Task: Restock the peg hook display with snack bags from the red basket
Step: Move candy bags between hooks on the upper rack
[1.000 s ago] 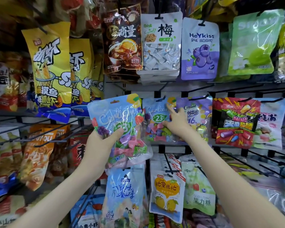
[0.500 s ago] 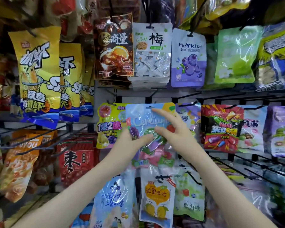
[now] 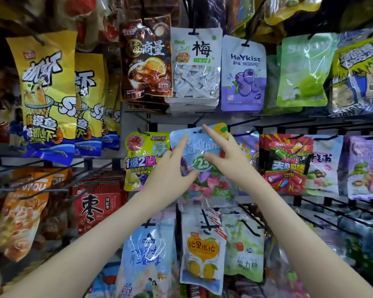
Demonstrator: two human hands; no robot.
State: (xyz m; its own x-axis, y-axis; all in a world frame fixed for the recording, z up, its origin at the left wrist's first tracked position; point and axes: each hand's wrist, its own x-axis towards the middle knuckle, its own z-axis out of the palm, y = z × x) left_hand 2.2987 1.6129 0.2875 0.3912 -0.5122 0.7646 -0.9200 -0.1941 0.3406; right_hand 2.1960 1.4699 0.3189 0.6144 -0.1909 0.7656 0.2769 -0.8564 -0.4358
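Observation:
A light-blue candy bag [image 3: 201,145] with pink and green sweets showing through its clear lower half hangs in front of the middle row of the display. Its top edge with the hang hole sits just below a black peg hook [image 3: 199,120]. My left hand [image 3: 170,171] holds the bag's left side, with index finger and thumb on the front and the other fingers hidden. My right hand [image 3: 226,155] touches the bag from the right, its straight index fingertip at the top edge by the hang hole. The red basket is out of view.
A yellow-green bag [image 3: 142,160] hangs directly left and a red candy bag [image 3: 286,164] to the right. White plum [image 3: 194,67] and purple blueberry [image 3: 243,74] bags hang above. Bare pegs [image 3: 41,190] jut out at lower left and more bare pegs [image 3: 332,214] at lower right.
My left hand carried the blue bag right and up, from the left of the row to the peg. My right hand left the hanging bags and came onto its top edge.

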